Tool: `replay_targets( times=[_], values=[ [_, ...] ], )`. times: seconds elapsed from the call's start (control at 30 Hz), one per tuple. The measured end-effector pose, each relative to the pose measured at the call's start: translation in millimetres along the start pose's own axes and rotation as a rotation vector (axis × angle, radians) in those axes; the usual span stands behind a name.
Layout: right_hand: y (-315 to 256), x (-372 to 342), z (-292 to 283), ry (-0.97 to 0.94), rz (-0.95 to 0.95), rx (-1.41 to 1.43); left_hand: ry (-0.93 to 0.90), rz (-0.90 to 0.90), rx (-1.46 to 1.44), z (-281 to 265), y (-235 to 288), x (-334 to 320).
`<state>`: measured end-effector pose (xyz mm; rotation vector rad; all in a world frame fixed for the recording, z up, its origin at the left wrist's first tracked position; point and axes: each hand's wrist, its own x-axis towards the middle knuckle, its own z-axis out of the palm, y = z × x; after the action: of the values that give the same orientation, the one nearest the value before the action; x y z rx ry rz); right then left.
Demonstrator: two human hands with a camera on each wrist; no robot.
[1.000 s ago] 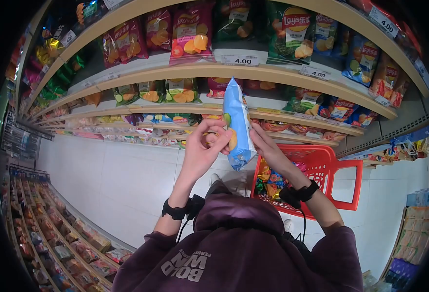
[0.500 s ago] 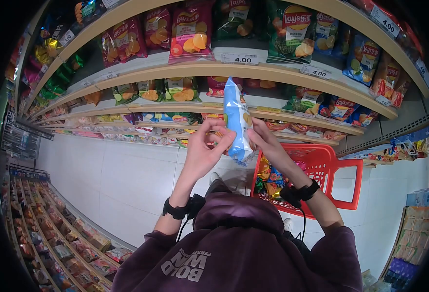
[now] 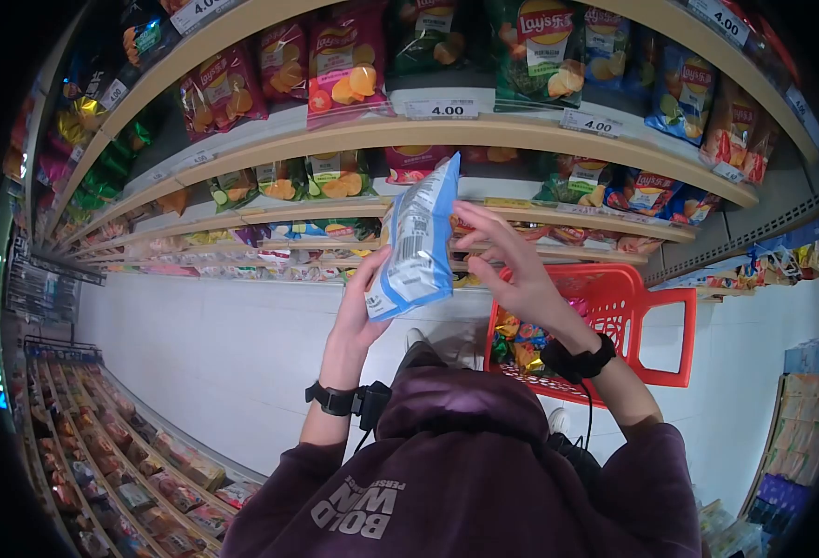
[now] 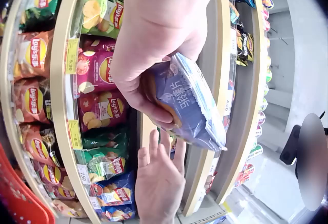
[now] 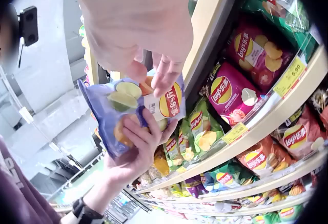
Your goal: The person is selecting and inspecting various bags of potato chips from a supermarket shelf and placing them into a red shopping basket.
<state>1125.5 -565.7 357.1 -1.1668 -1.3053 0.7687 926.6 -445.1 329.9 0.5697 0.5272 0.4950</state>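
The blue chip bag (image 3: pixel 419 246) is up off the shelves, in the left hand (image 3: pixel 356 307), which grips its near left part between thumb and fingers; from that grip the bag reaches away to the far right, its long axis running near to far with the far end leaning right; its pale barcode side faces the person, while the right wrist view shows the picture side with the lime; the right hand (image 3: pixel 516 279) is just beside the bag's right edge, fingers spread and loosely bent, gripping nothing, though whether a fingertip touches the bag I cannot tell; so the left hand is the nearer, being on the bag itself; to the right, below the right forearm, stands a red basket (image 3: pixel 628 284) with shiny snack packets (image 3: pixel 528 352) inside; beyond the hands, shelves (image 3: pixel 521 132) of chips curve across the far side, above a pale floor (image 3: pixel 196 335).
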Motion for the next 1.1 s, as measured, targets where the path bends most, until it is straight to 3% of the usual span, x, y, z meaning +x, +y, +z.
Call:
replay_targets(
  times=[0.07, 0.2, 0.33, 0.4, 0.5, 0.67, 0.73, 0.83, 0.97, 1.07, 1.1],
  values=[
    [-2, 0, 2, -0.022, -0.046, -0.168, -0.058, -0.034, -0.105, -5, -3, 3],
    [-7, 1, 1, -0.075, -0.018, -0.299, 0.067, -0.105, 0.042, 5, -10, 3],
    [15, 1, -6, -0.142, 0.016, -0.318, -0.138, -0.196, 0.213, 10, -8, 0],
    [35, -5, -4, -0.037, -0.001, -0.276, -0.255, -0.235, 0.304, 7, -7, 3],
    [56, -12, -5, 0.000, 0.089, -0.283, -0.145, -0.086, 0.513, 9, -16, 4],
    [44, -13, -10, -0.041, 0.171, -0.363, -0.181, -0.131, 0.538, 8, -15, 7],
    [40, -12, -9, -0.015, 0.002, -0.302, -0.242, -0.206, 0.420, 3, -11, 9],
    [29, -14, -8, -0.063, -0.152, -0.313, 0.120, 0.171, 0.483, 15, -31, 9],
    [35, -21, -8, -0.118, -0.101, -0.306, 0.104, 0.238, 0.608, 12, -28, 12],
    [61, -33, -16, -0.213, -0.118, -0.629, 0.274, 0.455, 1.081, -18, -43, 27],
    [61, -34, -11, -0.211, 0.052, -0.502, 0.290, 0.462, 1.135, -15, -44, 27]
  ],
)
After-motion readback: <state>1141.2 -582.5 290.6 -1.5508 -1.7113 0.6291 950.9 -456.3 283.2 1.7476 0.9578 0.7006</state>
